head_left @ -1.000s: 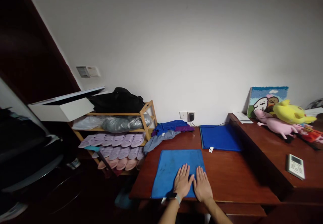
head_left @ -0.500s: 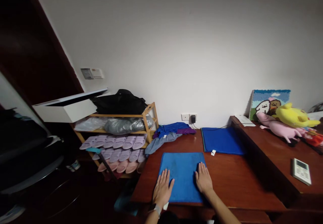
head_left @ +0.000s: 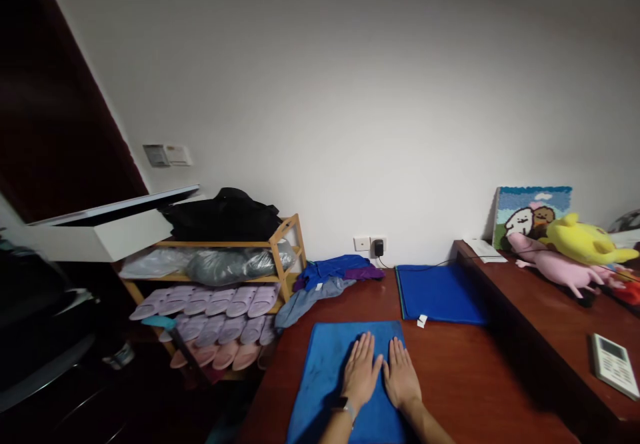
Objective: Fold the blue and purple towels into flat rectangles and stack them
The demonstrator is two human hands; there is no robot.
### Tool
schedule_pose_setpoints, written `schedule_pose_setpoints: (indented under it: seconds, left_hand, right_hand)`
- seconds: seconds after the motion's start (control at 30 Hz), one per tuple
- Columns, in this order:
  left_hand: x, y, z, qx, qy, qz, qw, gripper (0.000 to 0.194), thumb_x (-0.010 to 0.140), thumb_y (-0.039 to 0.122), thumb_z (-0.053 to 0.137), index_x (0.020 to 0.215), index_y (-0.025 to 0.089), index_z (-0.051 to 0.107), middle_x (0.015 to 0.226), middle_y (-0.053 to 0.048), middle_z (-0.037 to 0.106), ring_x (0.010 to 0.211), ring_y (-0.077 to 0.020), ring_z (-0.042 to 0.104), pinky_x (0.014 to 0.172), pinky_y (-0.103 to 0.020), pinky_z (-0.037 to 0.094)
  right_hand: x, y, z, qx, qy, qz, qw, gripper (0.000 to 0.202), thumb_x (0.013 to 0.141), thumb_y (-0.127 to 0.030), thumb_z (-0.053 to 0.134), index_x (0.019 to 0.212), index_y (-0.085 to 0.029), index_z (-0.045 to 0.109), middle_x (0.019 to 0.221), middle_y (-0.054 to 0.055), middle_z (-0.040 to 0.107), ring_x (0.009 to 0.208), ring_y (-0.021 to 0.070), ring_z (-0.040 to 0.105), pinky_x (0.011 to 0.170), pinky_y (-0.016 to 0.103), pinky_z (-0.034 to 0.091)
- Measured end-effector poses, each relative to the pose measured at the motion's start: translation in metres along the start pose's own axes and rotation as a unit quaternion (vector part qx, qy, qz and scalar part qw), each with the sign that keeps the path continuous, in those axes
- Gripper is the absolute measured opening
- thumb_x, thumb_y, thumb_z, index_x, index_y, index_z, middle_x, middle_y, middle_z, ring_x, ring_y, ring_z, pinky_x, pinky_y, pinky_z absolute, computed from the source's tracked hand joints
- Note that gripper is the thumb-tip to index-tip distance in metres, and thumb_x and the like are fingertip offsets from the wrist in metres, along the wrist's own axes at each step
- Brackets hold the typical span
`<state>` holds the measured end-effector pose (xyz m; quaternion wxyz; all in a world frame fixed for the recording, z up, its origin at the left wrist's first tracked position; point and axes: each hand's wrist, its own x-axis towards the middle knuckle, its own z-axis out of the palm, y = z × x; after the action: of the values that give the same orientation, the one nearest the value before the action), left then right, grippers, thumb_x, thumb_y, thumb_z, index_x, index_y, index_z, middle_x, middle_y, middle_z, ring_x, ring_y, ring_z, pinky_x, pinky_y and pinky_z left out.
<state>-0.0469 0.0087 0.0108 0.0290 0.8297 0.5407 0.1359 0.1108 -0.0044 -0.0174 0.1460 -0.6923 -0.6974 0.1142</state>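
A light blue cloth (head_left: 320, 377) lies spread on the brown wooden table (head_left: 450, 364), its near edge running out of view at the bottom. Both palms are down on it. My left hand (head_left: 361, 372), with a watch (head_left: 345, 404) on the wrist, rests flat near the cloth's middle, fingers stretched forward. Beside it, my right hand (head_left: 401, 374) lies flat along the cloth's right edge, fingers also straight. The two thumbs nearly touch. Neither hand grips anything. Some faint wrinkles and darker marks show on the cloth's left part.
A folded dark blue cloth (head_left: 440, 291) with a white tag lies at the back right. Crumpled cloths (head_left: 330, 274) are heaped at the back left, near a wooden shoe rack (head_left: 280, 251). Plush toys (head_left: 575, 251) and a white remote (head_left: 615, 364) sit on the raised surface at right.
My left hand has slid right and forward across the cloth, from its left edge to beside my right hand. My right hand stays at the right edge. The view has tilted up slightly.
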Motion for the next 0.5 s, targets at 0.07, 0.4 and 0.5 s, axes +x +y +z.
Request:
schedule_pose_setpoints:
  seconds: [0.07, 0.4, 0.5]
  left_hand:
    - [0.013, 0.010, 0.005, -0.010, -0.029, -0.017, 0.999, 0.073, 0.104, 0.058, 0.015, 0.160, 0.014, 0.030, 0.167, -0.009, 0.029, 0.155, -0.0235, 0.026, 0.127, -0.044, 0.025]
    - [-0.031, -0.113, -0.014, 0.060, -0.006, -0.175, 0.983, 0.078, 0.102, 0.061, 0.018, 0.159, 0.009, 0.029, 0.167, -0.012, 0.025, 0.155, -0.0248, 0.024, 0.127, -0.045, 0.022]
    - [-0.039, -0.126, -0.011, 0.080, 0.015, -0.181, 0.980, 0.080, 0.102, 0.062, 0.019, 0.159, 0.008, 0.030, 0.167, -0.013, 0.027, 0.155, -0.0255, 0.024, 0.127, -0.046, 0.023]
  right_hand:
    - [0.000, 0.001, 0.000, -0.008, -0.007, 0.001, 1.000, 0.073, 0.101, -0.046, 0.021, 0.157, -0.001, 0.029, 0.167, 0.013, 0.021, 0.156, 0.0251, 0.014, 0.129, 0.041, 0.011]
    - [-0.001, 0.001, -0.001, -0.023, -0.017, 0.012, 1.000, 0.073, 0.101, -0.046, 0.022, 0.158, -0.001, 0.025, 0.168, 0.013, 0.015, 0.157, 0.0254, 0.011, 0.128, 0.041, 0.010]
    - [0.003, 0.003, 0.001, -0.020, -0.025, 0.015, 0.999, 0.074, 0.101, -0.048, 0.022, 0.158, -0.002, 0.026, 0.168, 0.013, 0.017, 0.156, 0.0255, 0.013, 0.128, 0.041, 0.012]
